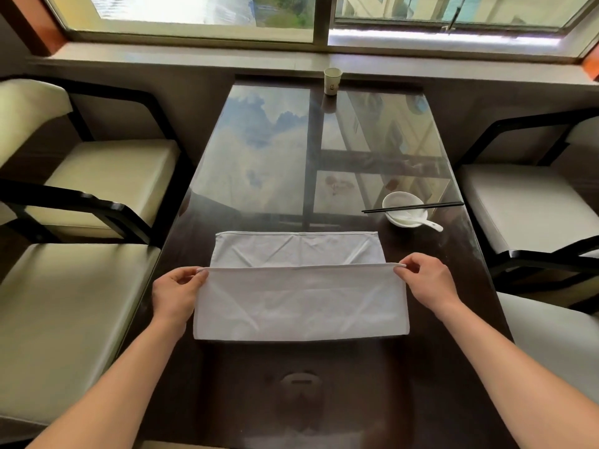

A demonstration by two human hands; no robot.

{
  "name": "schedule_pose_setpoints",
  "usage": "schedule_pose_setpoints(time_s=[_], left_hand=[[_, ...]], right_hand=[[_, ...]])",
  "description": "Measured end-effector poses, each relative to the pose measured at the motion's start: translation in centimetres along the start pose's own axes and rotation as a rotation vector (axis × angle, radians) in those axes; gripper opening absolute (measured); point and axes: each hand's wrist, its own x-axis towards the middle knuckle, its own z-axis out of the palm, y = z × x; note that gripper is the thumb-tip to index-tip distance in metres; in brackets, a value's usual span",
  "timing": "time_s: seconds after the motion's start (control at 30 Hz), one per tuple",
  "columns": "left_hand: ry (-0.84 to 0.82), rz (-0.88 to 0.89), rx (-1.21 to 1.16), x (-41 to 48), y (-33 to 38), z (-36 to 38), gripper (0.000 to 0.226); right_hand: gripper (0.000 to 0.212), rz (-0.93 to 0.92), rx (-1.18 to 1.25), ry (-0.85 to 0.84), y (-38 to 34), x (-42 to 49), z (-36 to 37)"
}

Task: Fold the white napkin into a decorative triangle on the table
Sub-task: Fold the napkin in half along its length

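Observation:
The white napkin (pixel 299 299) lies on the dark glass-topped table (pixel 259 163), near its front. Its near half is lifted and folded over, with the hemmed edge stretched straight across between my hands. The far half lies flat behind that edge. My left hand (pixel 176 291) pinches the left corner of the raised edge between thumb and fingers. My right hand (pixel 424 283) pinches the right corner the same way.
A white bowl (pixel 403 210) with a white spoon (pixel 421 222) and black chopsticks (pixel 411 208) across it sits at the right. A paper cup (pixel 332 81) stands at the far edge by the window. Cream chairs (pixel 64 286) flank both sides.

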Motion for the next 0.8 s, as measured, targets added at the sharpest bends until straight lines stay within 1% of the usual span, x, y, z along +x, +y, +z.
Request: schedule_pose_setpoints(time_s=[0.1, 0.2, 0.4, 0.57, 0.8], left_hand=[[0.013, -0.014, -0.01, 1.4, 0.6, 1.0, 0.009], [0.036, -0.042, -0.007, 3.0, 0.8, 1.9, 0.006], [0.057, -0.087, 0.019, 6.1, 0.8, 3.4, 0.009], [0.057, -0.116, 0.048, 8.7, 0.8, 4.7, 0.008], [0.044, -0.092, 0.138, 11.4, 0.8, 6.7, 0.008]], right_hand=[[0.013, 0.014, 0.002, -0.009, -1.0, 2.1, 0.4], [0.012, 0.024, -0.016, -0.011, -2.1, 4.0, 0.8], [0.017, 0.118, 0.035, -0.023, -3.7, 7.0, 1.8], [0.016, 0.185, 0.045, 0.012, -4.3, 8.3, 2.7], [0.018, 0.235, -0.005, 0.034, -3.9, 9.8, 3.4]])
